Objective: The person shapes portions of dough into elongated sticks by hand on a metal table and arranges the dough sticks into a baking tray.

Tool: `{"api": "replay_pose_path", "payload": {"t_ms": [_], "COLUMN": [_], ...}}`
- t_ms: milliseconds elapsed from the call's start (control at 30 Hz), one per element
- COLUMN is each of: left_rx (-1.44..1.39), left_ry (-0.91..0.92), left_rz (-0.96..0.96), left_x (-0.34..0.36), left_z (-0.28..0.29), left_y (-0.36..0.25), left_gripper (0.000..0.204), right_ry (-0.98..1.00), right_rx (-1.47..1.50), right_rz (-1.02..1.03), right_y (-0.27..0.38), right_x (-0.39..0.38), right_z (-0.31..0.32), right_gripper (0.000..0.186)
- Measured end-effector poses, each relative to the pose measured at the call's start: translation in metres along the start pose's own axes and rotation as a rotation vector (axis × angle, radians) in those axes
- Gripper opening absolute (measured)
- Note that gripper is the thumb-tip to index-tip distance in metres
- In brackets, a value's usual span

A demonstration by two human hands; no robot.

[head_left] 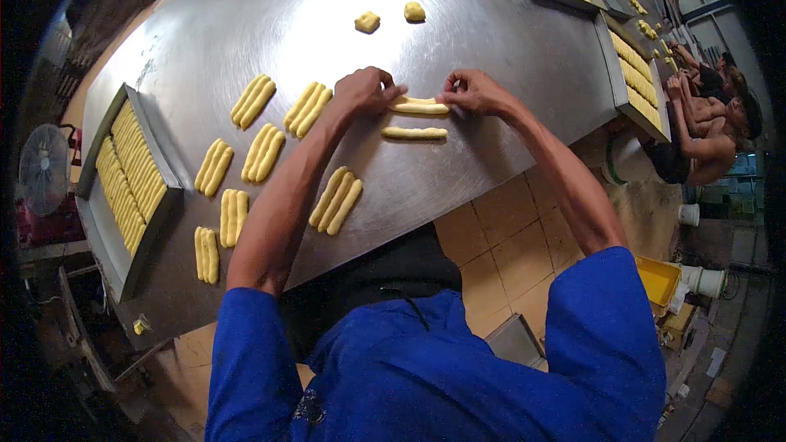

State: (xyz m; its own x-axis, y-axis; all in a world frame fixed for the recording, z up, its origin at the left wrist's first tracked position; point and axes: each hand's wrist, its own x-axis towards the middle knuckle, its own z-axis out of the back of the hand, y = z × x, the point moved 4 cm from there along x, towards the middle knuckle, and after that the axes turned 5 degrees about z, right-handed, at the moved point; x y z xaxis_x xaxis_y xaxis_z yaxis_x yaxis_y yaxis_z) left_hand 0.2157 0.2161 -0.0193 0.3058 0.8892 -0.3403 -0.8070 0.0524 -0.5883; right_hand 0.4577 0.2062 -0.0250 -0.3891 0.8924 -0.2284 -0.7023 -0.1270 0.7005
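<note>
Fan (pixel 44 168) L, yel. tub (pixel 657 283) R.

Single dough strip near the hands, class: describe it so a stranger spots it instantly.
On the large metal table, find the left hand and right hand at opposite ends of two adjoining strips. Just below these in the picture lies the single dough strip. Unlike the three-strip group to its lower left, it lies alone, untouched.

I see two pale yellow dough strips (pixel 419 109), slim, lying crosswise, side by side, another dough strip (pixel 414 133) roughly parallel, just below, slightly apart.
</note>
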Motion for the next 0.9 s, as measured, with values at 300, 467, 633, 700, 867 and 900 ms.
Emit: {"api": "replay_pose_path", "payload": {"t_ms": [300, 467, 633, 700, 867, 900], "left_rx": [0.203, 0.233, 0.311, 0.354, 0.378, 0.376], "left_ry": [0.043, -0.135, -0.076, -0.084, -0.197, -0.198], "left_rz": [0.101, -0.1, -0.091, -0.057, -0.027, -0.029], "left_x": [0.01, 0.009, 0.015, 0.014, 0.016, 0.015], "left_z": [0.003, -0.002, -0.005, -0.002, 0.003, 0.003], "left_y": [-0.015, -0.005, -0.003, -0.012, -0.001, -0.005], "left_gripper": [0.061, 0.068, 0.058, 0.059, 0.071, 0.071], "right_ry": [0.093, -0.147, -0.149, -0.199, -0.144, -0.188], "right_rx": [-0.135, -0.345, -0.274, -0.314, -0.311, -0.322], "right_rz": [-0.144, -0.012, -0.084, -0.046, -0.039, -0.042], "right_y": [0.022, 0.035, 0.026, 0.024, 0.036, 0.034], "right_x": [0.007, -0.005, -0.008, -0.01, -0.003, -0.003], "right_z": [0.002, 0.0, -0.005, -0.003, -0.009, -0.009], "right_gripper": [0.055, 0.051, 0.05, 0.051, 0.058, 0.057]}}
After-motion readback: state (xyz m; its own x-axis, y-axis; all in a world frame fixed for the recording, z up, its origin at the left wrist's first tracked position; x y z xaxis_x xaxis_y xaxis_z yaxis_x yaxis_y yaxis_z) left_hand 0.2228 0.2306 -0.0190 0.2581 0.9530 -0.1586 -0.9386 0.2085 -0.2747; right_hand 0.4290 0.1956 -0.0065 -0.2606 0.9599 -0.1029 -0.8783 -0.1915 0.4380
